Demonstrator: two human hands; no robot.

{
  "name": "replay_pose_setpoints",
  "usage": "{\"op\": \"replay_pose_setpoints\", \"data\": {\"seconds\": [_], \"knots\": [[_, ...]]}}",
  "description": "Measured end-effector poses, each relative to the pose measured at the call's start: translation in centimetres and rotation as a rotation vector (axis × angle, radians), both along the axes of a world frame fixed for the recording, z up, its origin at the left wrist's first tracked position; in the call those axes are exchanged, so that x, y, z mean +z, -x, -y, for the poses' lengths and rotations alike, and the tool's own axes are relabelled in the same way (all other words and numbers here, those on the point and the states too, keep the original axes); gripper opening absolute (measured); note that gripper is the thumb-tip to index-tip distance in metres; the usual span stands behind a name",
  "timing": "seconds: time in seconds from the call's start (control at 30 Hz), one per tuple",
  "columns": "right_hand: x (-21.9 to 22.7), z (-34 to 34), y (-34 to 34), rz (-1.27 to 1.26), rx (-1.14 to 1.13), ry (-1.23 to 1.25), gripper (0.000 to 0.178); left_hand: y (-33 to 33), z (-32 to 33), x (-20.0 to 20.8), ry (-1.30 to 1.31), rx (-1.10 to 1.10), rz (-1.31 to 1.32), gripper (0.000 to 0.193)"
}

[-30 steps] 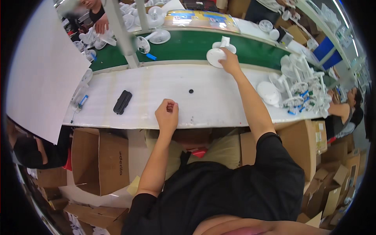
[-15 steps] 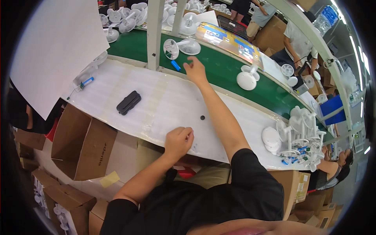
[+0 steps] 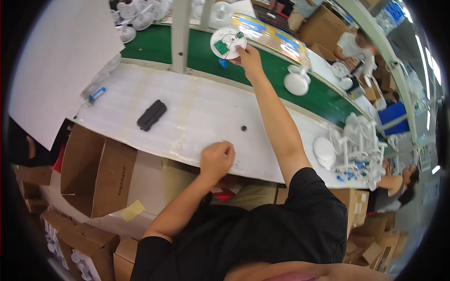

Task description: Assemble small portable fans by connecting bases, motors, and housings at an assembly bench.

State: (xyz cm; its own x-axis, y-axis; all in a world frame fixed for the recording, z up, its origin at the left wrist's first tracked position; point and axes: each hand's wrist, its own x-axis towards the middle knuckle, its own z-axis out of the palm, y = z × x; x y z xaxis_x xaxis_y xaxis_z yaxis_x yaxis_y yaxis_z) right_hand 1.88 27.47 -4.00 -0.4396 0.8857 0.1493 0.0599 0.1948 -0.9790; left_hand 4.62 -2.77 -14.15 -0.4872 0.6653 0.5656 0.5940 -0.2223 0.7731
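My right hand [image 3: 250,62] reaches out over the green belt and grips a small white fan [image 3: 229,53] by the edge of its round base. The underside of that base faces up, baring green circuit boards [image 3: 221,47] and thin wires. A blue battery [image 3: 223,63] hangs below it. The fan's head is mostly hidden. Curled closed, my left hand [image 3: 217,160] rests at the table's near edge; its palm is hidden, so I cannot make out anything inside. A small black round piece [image 3: 243,128] lies between my arms. Farther left is a black oblong case [image 3: 152,115].
A blue battery with wires [image 3: 97,95] lies at the table's left end, by a large white sheet [image 3: 61,65]. Another white fan [image 3: 296,84] stands on the green belt [image 3: 272,70]. Several fans [image 3: 358,150] crowd the right end. A white post [image 3: 180,42] rises beside the belt.
My right hand has closed on the fan that lay on the belt and lifted it, turning its open base upward. The battery now dangles from it. My left hand stays curled near the edge.
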Motion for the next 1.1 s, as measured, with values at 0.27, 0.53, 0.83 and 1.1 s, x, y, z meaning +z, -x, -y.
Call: {"op": "replay_pose_setpoints", "data": {"seconds": [0.27, 0.53, 0.83, 1.1], "knots": [[4.5, 18.0, -14.8, -0.271, -0.105, 0.109, 0.020, 1.4, -0.4, 11.2, -0.181, -0.135, 0.274, 0.037], [3.2, 28.1, -19.9, -0.210, -0.090, 0.065, 0.018, -1.8, 1.9, 14.0, -0.088, -0.405, -0.009, 0.042], [3.7, 29.9, -19.1, -0.266, -0.021, 0.078, 0.020, -2.4, 3.4, 13.8, -0.114, -0.305, 0.365, 0.008], [4.8, 27.1, -17.1, 0.006, -0.062, -0.652, 0.020, -2.7, 3.9, 12.8, -0.087, -0.130, 0.355, 0.007]]}}
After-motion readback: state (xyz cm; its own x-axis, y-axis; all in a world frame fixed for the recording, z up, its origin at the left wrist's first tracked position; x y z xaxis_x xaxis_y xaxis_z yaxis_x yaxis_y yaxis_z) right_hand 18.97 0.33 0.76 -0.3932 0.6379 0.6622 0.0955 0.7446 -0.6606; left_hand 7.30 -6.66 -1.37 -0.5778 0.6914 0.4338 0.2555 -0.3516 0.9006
